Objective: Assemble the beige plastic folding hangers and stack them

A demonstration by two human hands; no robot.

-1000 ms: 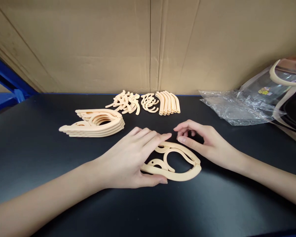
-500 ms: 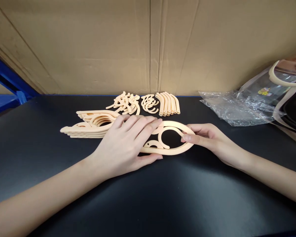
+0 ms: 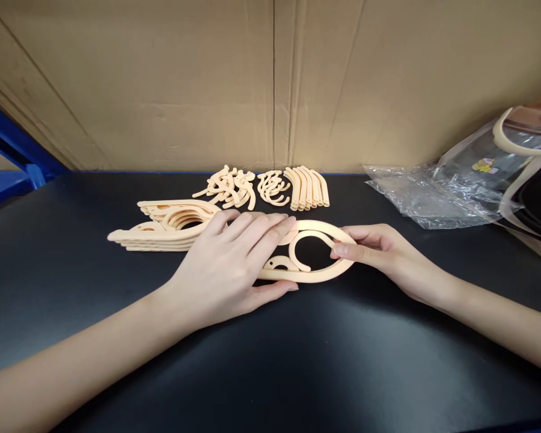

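A cream plastic folding hanger (image 3: 318, 276), folded into a long loop with its curved hook tucked inside, is held between both hands just above the black tabletop. My left hand (image 3: 238, 258) lies over its left part, fingers across the top and thumb below, and hides that end. My right hand (image 3: 374, 249) pinches the rounded right end between thumb and fingers. Behind and left of my left hand lies a stack of similar folded hangers (image 3: 162, 240), partly covered by that hand.
At the back of the black table (image 3: 270, 373) lie a pile of hooks (image 3: 228, 185), smaller curved pieces (image 3: 273, 187) and a row of bent arms (image 3: 306, 187). A clear plastic bag (image 3: 433, 195) is at the right. Cardboard (image 3: 184, 84) stands behind; a blue frame (image 3: 9, 150) is at left.
Both hands keep the same hold on the folded hanger, with hardly any movement. The whole view has shifted very slightly.
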